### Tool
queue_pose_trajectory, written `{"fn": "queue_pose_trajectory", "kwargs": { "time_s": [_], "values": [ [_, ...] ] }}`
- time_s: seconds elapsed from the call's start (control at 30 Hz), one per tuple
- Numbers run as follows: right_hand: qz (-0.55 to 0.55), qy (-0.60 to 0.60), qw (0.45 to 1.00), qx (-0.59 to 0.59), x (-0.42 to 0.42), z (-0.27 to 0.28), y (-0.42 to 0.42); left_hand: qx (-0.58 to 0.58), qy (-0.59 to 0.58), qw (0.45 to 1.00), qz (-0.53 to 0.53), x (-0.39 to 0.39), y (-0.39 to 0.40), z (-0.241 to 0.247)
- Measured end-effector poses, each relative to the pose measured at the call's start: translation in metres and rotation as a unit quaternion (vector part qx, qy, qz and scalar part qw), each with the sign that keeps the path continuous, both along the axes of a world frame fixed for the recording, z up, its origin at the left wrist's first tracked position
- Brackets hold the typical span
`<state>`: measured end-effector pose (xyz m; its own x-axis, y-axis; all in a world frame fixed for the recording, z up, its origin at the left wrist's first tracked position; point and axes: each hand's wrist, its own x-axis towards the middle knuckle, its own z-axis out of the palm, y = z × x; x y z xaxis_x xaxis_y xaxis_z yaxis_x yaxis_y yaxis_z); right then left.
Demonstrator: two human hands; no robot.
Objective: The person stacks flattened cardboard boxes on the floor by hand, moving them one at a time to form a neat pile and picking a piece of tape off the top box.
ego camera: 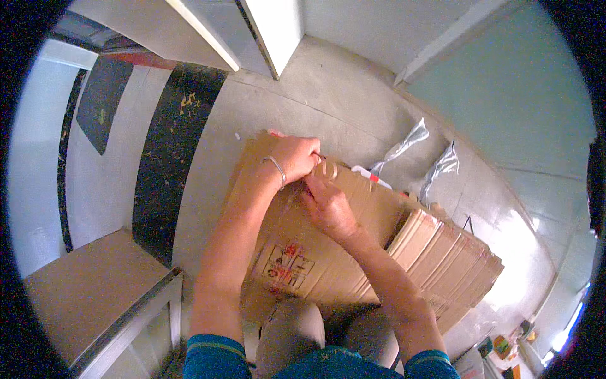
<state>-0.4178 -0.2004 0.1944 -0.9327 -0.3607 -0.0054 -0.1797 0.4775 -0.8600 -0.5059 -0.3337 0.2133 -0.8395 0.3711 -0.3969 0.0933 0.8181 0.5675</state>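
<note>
A brown cardboard sheet [284, 227], printed with handling symbols in red and black, lies in front of my knees. My left hand [298, 154], with a thin bangle at the wrist, has its fingers curled around the far part of the cardboard. Close against it, my right hand [331, 208] bends its fingers in towards the left fist. Whatever sits between the right fingertips is hidden. Pale curled strips [329, 169] show just beside the left fingers. To the right, a bundle of folded cardboard [450, 260] rests against the sheet.
Two twisted silvery strips [402, 142] [440, 170] stick out beyond the cardboard. A white piece with a red mark [371, 177] lies by its far edge. At left stands a brown-topped table [104, 279]; a white panel [274, 33] rises ahead. Mixed items [506, 350] sit at lower right.
</note>
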Motion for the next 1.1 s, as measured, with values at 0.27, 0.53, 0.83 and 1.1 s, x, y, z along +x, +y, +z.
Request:
{"fn": "queue_pose_trajectory", "kwargs": {
  "time_s": [0.27,0.53,0.83,1.1],
  "values": [
    [0.105,-0.055,0.988,0.103,-0.054,0.015,0.026,0.043,0.064,0.997,0.011,0.003,-0.008,-0.006],
    [0.042,-0.199,0.963,0.175,-0.078,0.013,0.022,0.037,0.072,0.997,0.004,-0.006,-0.007,-0.015],
    [0.08,-0.148,0.955,0.244,-0.082,0.027,0.009,0.041,0.073,0.996,0.007,-0.007,-0.009,-0.015],
    [0.115,-0.189,0.95,0.221,-0.093,0.011,0.012,-0.01,0.09,0.996,0.006,-0.004,-0.006,-0.009]
  ]
}}
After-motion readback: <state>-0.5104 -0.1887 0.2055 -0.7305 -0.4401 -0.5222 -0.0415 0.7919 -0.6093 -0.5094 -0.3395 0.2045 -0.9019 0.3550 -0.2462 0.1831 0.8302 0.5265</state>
